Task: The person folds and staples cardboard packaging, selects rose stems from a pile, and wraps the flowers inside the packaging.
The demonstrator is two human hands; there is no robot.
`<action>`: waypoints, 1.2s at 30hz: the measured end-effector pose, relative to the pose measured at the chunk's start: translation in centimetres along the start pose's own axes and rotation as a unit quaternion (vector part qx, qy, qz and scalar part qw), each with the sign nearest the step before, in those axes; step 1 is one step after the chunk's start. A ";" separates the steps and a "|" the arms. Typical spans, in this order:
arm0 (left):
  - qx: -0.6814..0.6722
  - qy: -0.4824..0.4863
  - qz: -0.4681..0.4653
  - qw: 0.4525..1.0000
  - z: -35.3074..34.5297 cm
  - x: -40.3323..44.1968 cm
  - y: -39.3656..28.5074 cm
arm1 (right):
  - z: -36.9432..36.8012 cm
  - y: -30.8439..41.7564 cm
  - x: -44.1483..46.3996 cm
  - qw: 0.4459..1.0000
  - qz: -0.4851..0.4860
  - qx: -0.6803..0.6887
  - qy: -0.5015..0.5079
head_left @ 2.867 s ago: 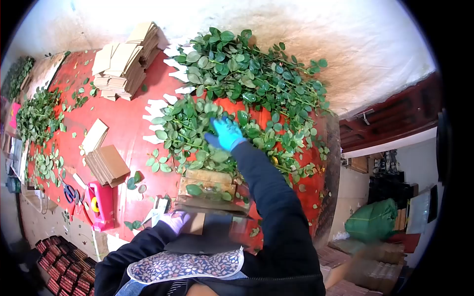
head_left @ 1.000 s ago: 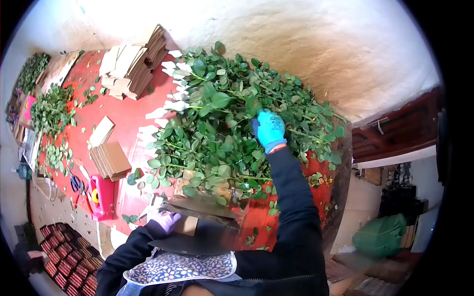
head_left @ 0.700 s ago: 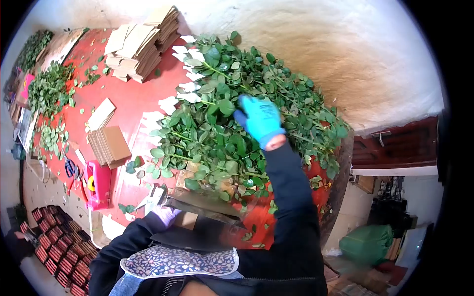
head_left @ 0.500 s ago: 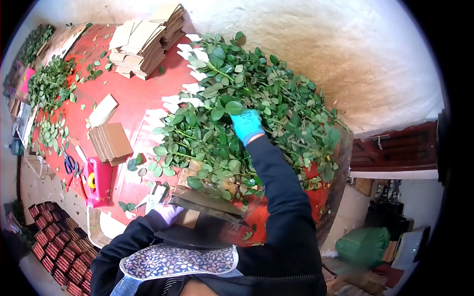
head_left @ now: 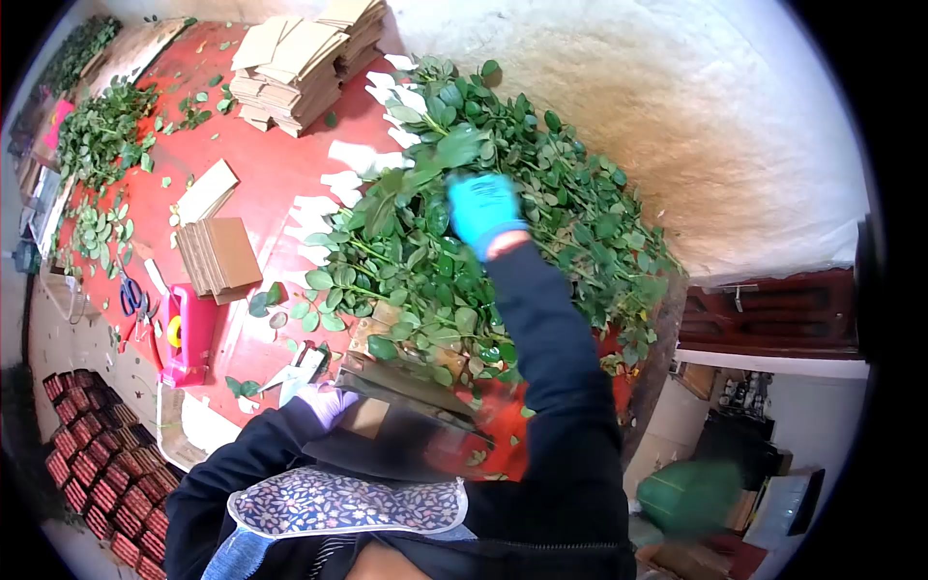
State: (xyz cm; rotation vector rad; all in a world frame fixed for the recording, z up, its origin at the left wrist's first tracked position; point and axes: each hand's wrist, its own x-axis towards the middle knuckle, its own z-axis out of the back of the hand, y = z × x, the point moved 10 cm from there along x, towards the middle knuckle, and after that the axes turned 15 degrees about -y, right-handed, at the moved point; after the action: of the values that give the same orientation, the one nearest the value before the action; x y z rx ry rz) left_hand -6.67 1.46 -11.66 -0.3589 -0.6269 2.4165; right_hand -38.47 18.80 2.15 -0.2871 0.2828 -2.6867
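My right hand (head_left: 483,211), in a teal glove, is closed on a leafy stem (head_left: 425,166) above the pile of leafy stems (head_left: 541,208); that stem is smeared by motion. White pieces (head_left: 350,158) stick out along the pile's left side. Near my body, my left hand (head_left: 327,402), in a purple glove, has its fingers curled at the corner of a dark tray-like thing (head_left: 411,389). Its grip is partly hidden, so I cannot make out what it holds. A whitish metal tool (head_left: 302,369) lies just beyond it.
The red table (head_left: 266,184) carries a tall cardboard stack (head_left: 290,82), a smaller cardboard stack (head_left: 220,259), a pink tape dispenser (head_left: 188,333) and scissors (head_left: 130,295). More foliage (head_left: 104,135) lies at far left. A wall (head_left: 696,116) rises behind the pile.
My right hand has lifted slightly, and a leafy stem now sweeps up and left from it. The left hand stays at about the same place. The whole view has shifted a little.
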 end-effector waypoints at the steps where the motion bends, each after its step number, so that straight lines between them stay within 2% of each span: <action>1: 0.011 -0.043 -0.022 0.999 1.4 0.3 -0.7 | -2.3 1.7 0.5 0.999 0.023 -0.025 -0.014; 3: 0.028 -0.093 -0.043 0.994 3.3 0.7 -1.5 | -8.0 3.2 0.3 0.999 0.038 0.011 0.009; 4: 0.032 -0.100 -0.043 0.994 3.8 0.8 -1.6 | -9.9 2.7 0.5 0.996 0.039 0.031 -0.074; 5: 0.036 -0.106 -0.044 0.993 4.3 1.0 -1.6 | -8.9 1.7 0.1 0.998 -0.005 0.051 0.030; 7: -0.016 -0.109 -0.041 0.993 2.1 0.3 -0.5 | -6.0 1.0 -1.0 0.990 0.035 0.121 0.070; 8: -0.041 -0.107 -0.038 0.993 1.4 0.0 -0.3 | -7.7 0.5 -1.7 0.981 0.051 0.081 0.166; 9: -0.067 -0.106 -0.034 0.992 0.7 -0.2 -0.2 | -8.3 0.1 -2.4 0.981 0.050 0.075 0.170; 11: -0.084 -0.075 -0.018 0.994 1.5 0.1 -0.6 | -6.1 0.6 -3.0 0.993 0.084 0.053 0.069; 12: -0.083 -0.077 -0.020 0.993 1.6 0.2 -0.7 | -6.6 0.4 -3.6 0.989 0.055 0.071 0.114; 13: -0.069 -0.068 -0.019 0.995 1.4 0.2 -0.6 | -6.9 0.3 -3.7 0.990 0.057 0.070 0.110; 15: -0.054 -0.060 -0.014 0.997 1.3 0.0 -0.3 | -7.0 -0.8 -3.6 0.992 0.037 0.116 0.028; 16: -0.052 -0.068 -0.023 0.996 1.4 0.0 -0.3 | -3.9 -1.0 -3.6 0.983 0.078 0.128 -0.110; 17: -0.052 -0.078 -0.031 0.995 1.9 0.3 -0.8 | -3.4 -2.0 -2.5 0.987 0.069 0.124 -0.081; 18: -0.067 -0.099 -0.025 0.992 2.8 0.3 -1.0 | -1.5 -4.1 -2.6 0.988 0.037 0.113 -0.099; 19: -0.046 -0.047 0.001 0.998 0.8 0.2 -0.1 | 2.9 -5.1 -2.3 0.988 0.004 0.103 -0.117; 20: -0.056 -0.070 -0.003 0.996 1.2 0.2 -0.3 | 7.5 -6.1 -2.1 0.986 -0.029 0.094 -0.134; 21: -0.066 -0.091 -0.007 0.994 1.9 0.3 -0.5 | 9.8 -8.1 -2.2 0.970 -0.152 0.167 -0.095; 22: -0.047 -0.014 0.007 0.999 0.8 0.2 -0.3 | 10.5 -9.9 -2.3 0.935 -0.153 0.247 -0.202; 23: -0.050 -0.014 0.007 0.999 0.4 0.1 -0.4 | 11.2 -11.4 -2.7 0.889 -0.133 0.317 -0.303; 25: -0.061 -0.052 0.000 0.997 0.8 0.2 -0.2 | 3.7 -15.4 -1.1 0.952 -0.197 0.171 -0.160; 27: -0.045 -0.020 0.007 0.999 0.6 0.3 -0.2 | 0.3 -12.7 -0.4 0.965 -0.257 0.054 0.019; 29: -0.029 -0.050 0.000 0.998 0.7 0.3 0.0 | -4.9 -11.2 0.7 0.971 -0.236 0.034 -0.018; 31: -0.039 -0.016 0.014 0.999 0.5 0.2 0.2 | -9.1 -10.6 0.5 0.948 -0.255 0.129 -0.138; 32: -0.059 -0.068 -0.007 0.996 1.5 0.3 -0.2 | -12.4 -12.1 -0.1 0.920 -0.320 0.189 -0.121; 33: -0.080 -0.121 -0.027 0.989 2.4 0.3 -0.6 | -13.2 -13.0 0.7 0.944 -0.211 0.185 -0.174; 35: -0.099 -0.129 -0.019 0.987 3.6 0.4 -1.0 | -2.7 -12.1 0.9 0.967 -0.180 0.044 -0.172; 36: -0.095 -0.085 -0.009 0.992 2.9 0.6 -0.9 | 1.2 -11.9 0.6 0.981 -0.170 0.000 -0.093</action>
State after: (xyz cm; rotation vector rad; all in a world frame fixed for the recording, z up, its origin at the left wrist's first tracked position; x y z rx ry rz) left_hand -7.83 1.39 -8.77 -0.2253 -0.9358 2.3927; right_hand -43.28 28.95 6.25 -0.6343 0.1904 -2.9653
